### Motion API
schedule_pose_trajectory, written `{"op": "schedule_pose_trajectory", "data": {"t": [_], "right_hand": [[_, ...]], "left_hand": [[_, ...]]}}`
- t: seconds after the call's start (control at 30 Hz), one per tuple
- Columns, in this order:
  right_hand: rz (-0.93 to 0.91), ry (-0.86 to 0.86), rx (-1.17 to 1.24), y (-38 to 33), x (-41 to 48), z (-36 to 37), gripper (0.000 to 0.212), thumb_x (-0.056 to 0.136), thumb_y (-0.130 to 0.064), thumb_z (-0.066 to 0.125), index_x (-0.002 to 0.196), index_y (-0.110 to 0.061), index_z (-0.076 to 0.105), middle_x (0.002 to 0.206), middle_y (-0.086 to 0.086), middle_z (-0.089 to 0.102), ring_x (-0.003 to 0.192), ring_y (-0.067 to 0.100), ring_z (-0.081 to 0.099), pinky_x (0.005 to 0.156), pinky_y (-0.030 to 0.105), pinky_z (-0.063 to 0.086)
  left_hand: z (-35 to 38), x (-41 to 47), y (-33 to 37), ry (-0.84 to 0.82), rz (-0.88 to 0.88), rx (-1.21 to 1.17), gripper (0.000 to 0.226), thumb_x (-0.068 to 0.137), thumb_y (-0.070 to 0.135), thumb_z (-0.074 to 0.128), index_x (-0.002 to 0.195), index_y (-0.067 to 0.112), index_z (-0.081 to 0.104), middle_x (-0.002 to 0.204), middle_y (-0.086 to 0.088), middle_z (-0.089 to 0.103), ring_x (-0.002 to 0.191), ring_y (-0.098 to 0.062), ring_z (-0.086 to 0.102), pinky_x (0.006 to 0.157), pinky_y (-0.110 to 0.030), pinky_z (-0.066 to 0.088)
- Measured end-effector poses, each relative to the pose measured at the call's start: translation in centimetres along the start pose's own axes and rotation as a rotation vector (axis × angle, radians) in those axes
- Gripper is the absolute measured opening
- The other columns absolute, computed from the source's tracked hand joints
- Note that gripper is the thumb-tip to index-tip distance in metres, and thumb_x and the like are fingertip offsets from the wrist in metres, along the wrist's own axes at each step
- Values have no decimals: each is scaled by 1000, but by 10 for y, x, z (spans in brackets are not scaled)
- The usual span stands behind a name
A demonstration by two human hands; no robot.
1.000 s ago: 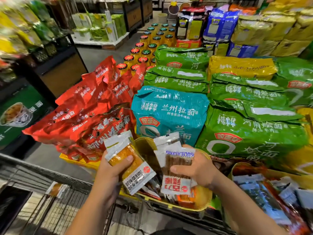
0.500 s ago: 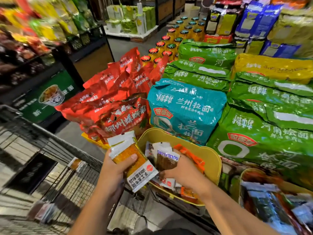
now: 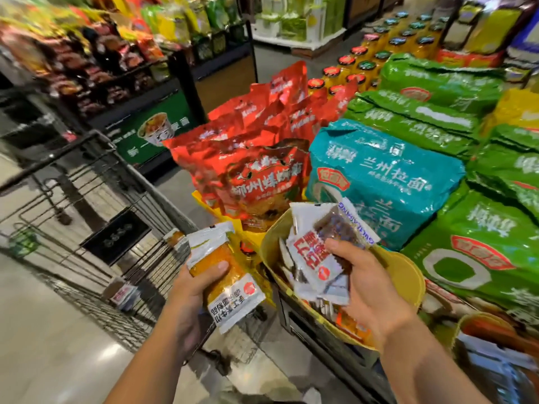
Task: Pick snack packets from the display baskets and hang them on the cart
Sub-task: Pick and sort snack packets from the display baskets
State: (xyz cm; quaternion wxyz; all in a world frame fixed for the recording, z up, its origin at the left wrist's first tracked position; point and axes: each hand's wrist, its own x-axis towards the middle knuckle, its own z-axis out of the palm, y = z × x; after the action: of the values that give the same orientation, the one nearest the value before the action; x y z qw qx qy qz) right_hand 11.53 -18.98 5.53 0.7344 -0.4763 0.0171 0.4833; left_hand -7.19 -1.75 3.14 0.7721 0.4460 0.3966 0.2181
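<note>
The left hand [image 3: 192, 290] grips a stack of orange-and-white plastic snack packets [image 3: 230, 281], with the thumb pressed across the front. The right hand [image 3: 370, 287] grips a bunch of white-and-brown snack packets with red lettering [image 3: 315, 255], held just above the yellow oval plastic basket [image 3: 408, 269] beneath it. The black wire shopping cart [image 3: 87, 182] stands to the left of the left hand. Beyond both hands lie shiny red bags [image 3: 256, 170] and a teal noodle pack [image 3: 379, 176].

Snack packets [image 3: 232, 290] in left hand [image 3: 189, 298], right hand [image 3: 370, 290]
</note>
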Motion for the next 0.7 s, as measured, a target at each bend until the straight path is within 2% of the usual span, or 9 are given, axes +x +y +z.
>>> {"op": "schedule_pose_trajectory", "data": {"t": [0.1, 0.17, 0.27, 0.33, 0.37, 0.43, 0.5, 0.57, 0.7], "right_hand": [[60, -80, -4, 10, 3, 13, 33, 72, -30, 68, 95, -9, 81, 99, 17, 76, 74, 31, 74, 62, 46, 62], [64, -143, -24, 20, 9, 26, 37, 73, -29, 68, 100, -7, 79, 100, 18, 76, 74, 31, 74, 61, 45, 62], [121, -187, -43, 36, 17, 53, 40, 74, -20, 67, 108, -1, 75, 106, 21, 75, 79, 35, 76, 58, 52, 61], [183, -224, -43, 49, 23, 76, 32, 75, -19, 68, 98, 0, 80, 108, 22, 74, 84, 35, 76, 61, 53, 61], [212, -249, -58, 57, 26, 88, 32, 71, -21, 76, 97, -2, 80, 112, 22, 73, 89, 37, 75, 66, 56, 61], [249, -286, -69, 75, 33, 110, 55, 50, -21, 95, 99, -1, 79, 117, 24, 71, 93, 39, 74, 72, 60, 60], [280, -290, -41, 96, 42, 135, 66, 41, -15, 99, 101, 4, 78, 119, 28, 69, 93, 41, 74, 68, 57, 60], [318, -312, 1, 117, 47, 162, 80, 31, -12, 102, 103, 10, 74, 118, 31, 68, 96, 44, 72, 66, 53, 61], [371, -335, -31, 166, 60, 221, 81, 23, -14, 103, 96, 10, 76, 113, 28, 71, 92, 39, 74, 68, 51, 61]], "left_hand": [[-15, -7, 9, 42, 33, -5, 57, 66, 8, 80, 119, 17, 62, 95, -11, 78, 78, -29, 76, 63, -40, 63], [-35, -10, 12, 108, 63, -15, 50, 68, 10, 76, 115, 16, 63, 91, -10, 78, 75, -27, 76, 60, -37, 62], [-78, -9, 10, 219, 49, -61, 66, 65, 11, 84, 126, 10, 60, 104, -18, 76, 85, -34, 75, 71, -46, 63], [-111, -10, 8, 287, 39, -115, 79, 61, 12, 90, 131, 12, 55, 114, -21, 73, 95, -40, 73, 81, -56, 60], [-127, -11, 8, 320, 32, -145, 79, 61, 13, 90, 132, 13, 54, 116, -21, 72, 99, -42, 72, 84, -59, 59], [-158, -12, 9, 357, 34, -198, 71, 66, 15, 85, 132, 14, 57, 118, -20, 72, 102, -42, 71, 82, -57, 60], [-190, -13, 14, 367, 60, -245, 60, 73, 14, 76, 131, 15, 62, 116, -18, 74, 101, -39, 72, 76, -49, 63], [-220, -14, 24, 364, 82, -278, 57, 77, 13, 72, 133, 19, 61, 117, -15, 74, 101, -36, 73, 76, -46, 63], [-298, -15, 45, 368, 109, -310, 54, 83, 15, 73, 134, 25, 60, 121, -10, 73, 108, -33, 72, 90, -51, 57]]}}
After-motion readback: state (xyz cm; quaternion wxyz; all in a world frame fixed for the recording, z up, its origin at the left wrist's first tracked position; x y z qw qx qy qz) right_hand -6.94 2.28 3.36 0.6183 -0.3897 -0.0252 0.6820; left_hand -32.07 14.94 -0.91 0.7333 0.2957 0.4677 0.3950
